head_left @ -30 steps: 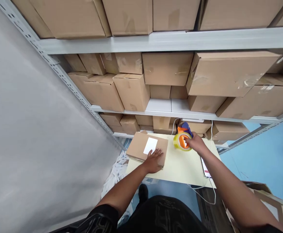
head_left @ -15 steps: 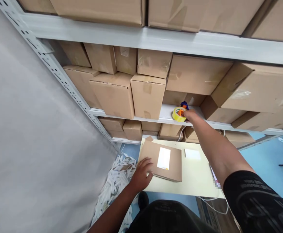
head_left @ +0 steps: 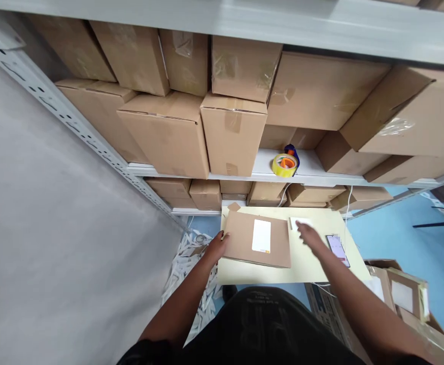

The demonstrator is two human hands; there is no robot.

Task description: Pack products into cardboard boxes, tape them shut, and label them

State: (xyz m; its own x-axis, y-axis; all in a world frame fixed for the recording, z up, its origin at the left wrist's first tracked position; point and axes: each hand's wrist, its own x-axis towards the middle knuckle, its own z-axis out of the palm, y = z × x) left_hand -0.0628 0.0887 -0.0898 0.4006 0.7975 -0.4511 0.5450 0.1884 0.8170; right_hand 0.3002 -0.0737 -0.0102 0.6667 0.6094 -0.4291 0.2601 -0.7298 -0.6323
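A flat cardboard box [head_left: 240, 238] with a white label [head_left: 262, 235] lies on the pale yellow table [head_left: 255, 275]. My left hand [head_left: 217, 246] grips its left edge, thumb on top; the fingers are partly hidden. Above the table's right half, my right hand [head_left: 309, 235] is empty with its fingers apart, just over a white pad of paper [head_left: 294, 223]. On the shelf above, a tape dispenser [head_left: 291, 151] with an orange hub carries a yellow roll of tape [head_left: 278, 166]; neither hand touches it.
Cardboard boxes [head_left: 233, 137] fill the metal shelving [head_left: 191, 177] in front. A phone [head_left: 338, 249] lies at the table's right side. Shredded white paper [head_left: 185, 266] is heaped on the floor at left, and an open carton [head_left: 404, 294] stands at right.
My right hand has let go of the tape dispenser on the shelf and come down over the table. My left hand has shifted from the box's top to its left edge. The view has tilted downward.
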